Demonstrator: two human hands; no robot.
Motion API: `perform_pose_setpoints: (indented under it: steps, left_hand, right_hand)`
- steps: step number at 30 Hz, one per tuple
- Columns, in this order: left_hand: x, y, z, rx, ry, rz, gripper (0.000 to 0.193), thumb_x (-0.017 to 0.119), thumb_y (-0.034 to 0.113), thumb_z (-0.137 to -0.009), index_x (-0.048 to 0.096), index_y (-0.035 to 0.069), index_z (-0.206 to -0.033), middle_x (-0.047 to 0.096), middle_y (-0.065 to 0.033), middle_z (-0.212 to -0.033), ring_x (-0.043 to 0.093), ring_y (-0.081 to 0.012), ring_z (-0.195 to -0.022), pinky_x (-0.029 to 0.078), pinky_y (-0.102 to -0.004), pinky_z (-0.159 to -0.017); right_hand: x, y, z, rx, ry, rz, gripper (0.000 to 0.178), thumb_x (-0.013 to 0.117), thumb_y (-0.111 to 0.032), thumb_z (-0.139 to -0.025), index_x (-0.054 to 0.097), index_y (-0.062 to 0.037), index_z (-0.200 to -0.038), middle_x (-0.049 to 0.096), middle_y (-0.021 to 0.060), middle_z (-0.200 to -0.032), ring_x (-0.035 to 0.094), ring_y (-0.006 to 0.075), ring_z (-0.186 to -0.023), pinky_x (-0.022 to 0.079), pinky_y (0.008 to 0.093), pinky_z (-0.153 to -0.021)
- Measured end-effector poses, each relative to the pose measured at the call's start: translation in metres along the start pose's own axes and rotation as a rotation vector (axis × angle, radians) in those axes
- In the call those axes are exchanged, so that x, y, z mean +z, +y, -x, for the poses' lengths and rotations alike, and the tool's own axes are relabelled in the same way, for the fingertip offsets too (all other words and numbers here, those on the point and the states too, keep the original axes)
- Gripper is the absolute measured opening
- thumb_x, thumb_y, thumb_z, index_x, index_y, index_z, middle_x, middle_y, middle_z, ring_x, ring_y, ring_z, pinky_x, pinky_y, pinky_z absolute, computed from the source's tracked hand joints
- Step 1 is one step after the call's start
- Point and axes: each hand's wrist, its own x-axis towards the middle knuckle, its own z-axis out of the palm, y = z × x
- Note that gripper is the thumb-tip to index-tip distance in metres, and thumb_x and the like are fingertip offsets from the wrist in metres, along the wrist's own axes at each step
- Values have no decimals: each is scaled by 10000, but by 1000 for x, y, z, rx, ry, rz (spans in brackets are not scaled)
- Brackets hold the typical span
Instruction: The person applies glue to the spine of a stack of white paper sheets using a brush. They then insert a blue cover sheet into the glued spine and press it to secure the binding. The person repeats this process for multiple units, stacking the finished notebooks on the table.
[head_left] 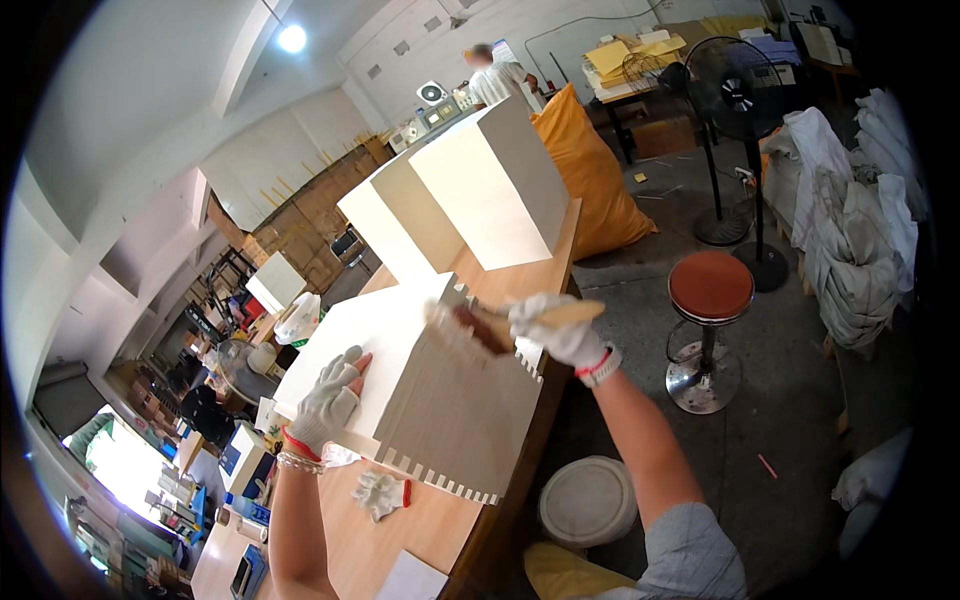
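A large white block (465, 405) with toothed, notched edges lies on the wooden table; its near side looks greyish, like the edges of stacked sheets. My left hand (335, 392), in a white glove with some fingertips bare, rests flat on its top face. In my gloved right hand (550, 328) is a brush (482, 330) with a pale wooden handle. The brush's bristle end is blurred by motion and meets the block's upper near edge. A spare white glove (381, 494) with a red cuff lies on the table beside the block.
Tall white blocks (500, 185) stand farther along the table (425, 525). Right of it are a yellow sack (590, 185), a red-topped stool (710, 287), a lidded round bucket (588, 500) and standing fans (735, 95). A person (497, 80) stands at the back.
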Motion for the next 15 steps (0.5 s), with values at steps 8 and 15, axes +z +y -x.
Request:
perform_pose_setpoints:
  steps: [8, 15]
  left_hand:
    - [4, -4, 2, -22, 27, 45, 458, 451, 330, -1000, 504, 60, -1367, 391, -148, -1475, 314, -280, -1388, 202, -351, -1145]
    - [5, -10, 1, 29, 50, 51, 440, 457, 297, -1002, 517, 32, -1347, 417, -148, -1451, 323, -267, -1382, 212, -351, -1140]
  right_hand:
    - [7, -30, -10, -241, 106, 587, 70, 594, -23, -814, 652, -29, -775, 656, 83, -935, 651, 216, -913, 517, 346, -882]
    - [87, -85, 82, -195, -11, -327, 181, 671, 5, -815, 675, -101, -962, 664, 172, -1063, 674, 253, -950, 535, 366, -868]
